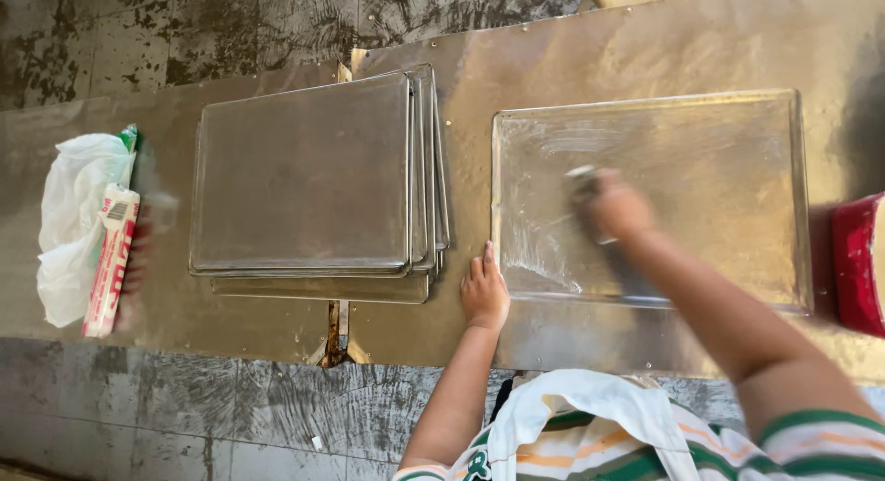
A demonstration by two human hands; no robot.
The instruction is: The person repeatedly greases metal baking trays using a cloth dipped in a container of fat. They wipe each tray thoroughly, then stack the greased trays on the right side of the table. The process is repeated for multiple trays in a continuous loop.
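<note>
A single metal baking tray (pixel 719 149) lies upright on the steel-topped table, its inside smeared with pale streaks. My right hand (pixel 613 207) is blurred over the tray's left half, closed around something small and greyish that I cannot make out. My left hand (pixel 483 292) rests flat at the tray's near left corner, fingers together, touching its rim. To the left sits a stack of several upturned metal trays (pixel 304 177).
A white plastic bag (pixel 74 223) and a red-and-white wrapped packet (pixel 111 260) lie at the table's left end. A red container (pixel 859 264) stands at the right edge. The steel table sheet (pixel 572 338) ends near my body; stained floor lies beyond.
</note>
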